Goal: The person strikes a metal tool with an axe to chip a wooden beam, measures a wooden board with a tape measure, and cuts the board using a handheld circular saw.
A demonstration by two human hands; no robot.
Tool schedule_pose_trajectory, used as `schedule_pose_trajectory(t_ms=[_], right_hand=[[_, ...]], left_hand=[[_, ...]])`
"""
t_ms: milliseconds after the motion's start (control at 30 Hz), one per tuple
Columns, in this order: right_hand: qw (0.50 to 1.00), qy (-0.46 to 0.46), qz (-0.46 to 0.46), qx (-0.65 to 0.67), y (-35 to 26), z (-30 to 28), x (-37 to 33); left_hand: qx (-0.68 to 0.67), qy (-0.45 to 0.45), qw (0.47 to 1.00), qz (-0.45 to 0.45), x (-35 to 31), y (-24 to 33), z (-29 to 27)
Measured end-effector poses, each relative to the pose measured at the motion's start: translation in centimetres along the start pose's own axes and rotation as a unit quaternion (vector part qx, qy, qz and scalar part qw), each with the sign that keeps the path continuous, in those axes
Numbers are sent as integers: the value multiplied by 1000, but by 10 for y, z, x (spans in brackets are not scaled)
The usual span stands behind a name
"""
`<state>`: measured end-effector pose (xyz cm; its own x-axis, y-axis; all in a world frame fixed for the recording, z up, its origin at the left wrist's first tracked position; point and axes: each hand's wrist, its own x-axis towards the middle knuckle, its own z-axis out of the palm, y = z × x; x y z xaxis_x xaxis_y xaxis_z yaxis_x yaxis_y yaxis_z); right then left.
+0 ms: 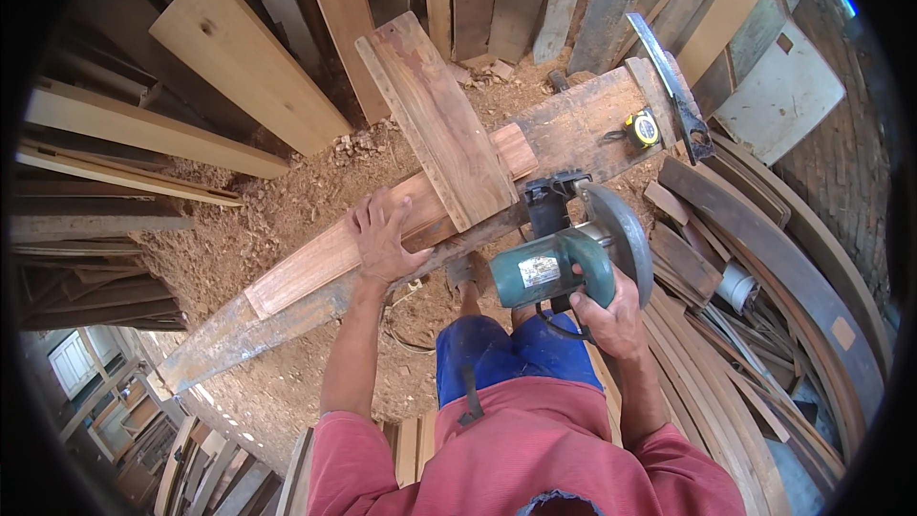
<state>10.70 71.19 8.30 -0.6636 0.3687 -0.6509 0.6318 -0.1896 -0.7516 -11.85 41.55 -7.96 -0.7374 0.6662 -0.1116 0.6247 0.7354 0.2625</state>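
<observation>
My right hand [611,313] is wrapped round the rear handle of a green circular saw [535,268], whose grey blade guard [623,239] faces right. The saw's front reaches the near edge of the workbench plank, beside a wide brown board [449,129]. That board lies crosswise over a long reddish plank [315,263]. My left hand [382,229] rests on the long plank with its fingers spread, left of the crosswise board. Underneath is a worn bench plank [224,339] running from lower left to upper right. The blade itself is hidden.
A yellow tape measure [643,129] and a metal framing square [673,86] lie at the bench's right end. Boards [248,62] lean all around the far side. Stacked planks [783,258] fill the right. Sawdust [229,229] covers the floor, where a cable [406,339] runs.
</observation>
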Motion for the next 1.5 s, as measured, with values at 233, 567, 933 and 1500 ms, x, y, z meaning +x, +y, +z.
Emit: schedule_pose_trajectory(t_ms=[233, 567, 933, 1500], right_hand=[[1000, -12, -10, -9, 0, 2, 0], [1000, 7, -22, 3, -13, 5, -10], [995, -59, -46, -65, -43, 55, 3], [985, -112, -88, -100, -55, 95, 38]], left_hand=[[-5, 5, 1000, 3, 0, 1, 1], [-12, -14, 1000, -13, 0, 2, -3], [-39, -21, 999, -29, -2, 1, -5], [-50, -60, 995, -62, -1, 1, -1]])
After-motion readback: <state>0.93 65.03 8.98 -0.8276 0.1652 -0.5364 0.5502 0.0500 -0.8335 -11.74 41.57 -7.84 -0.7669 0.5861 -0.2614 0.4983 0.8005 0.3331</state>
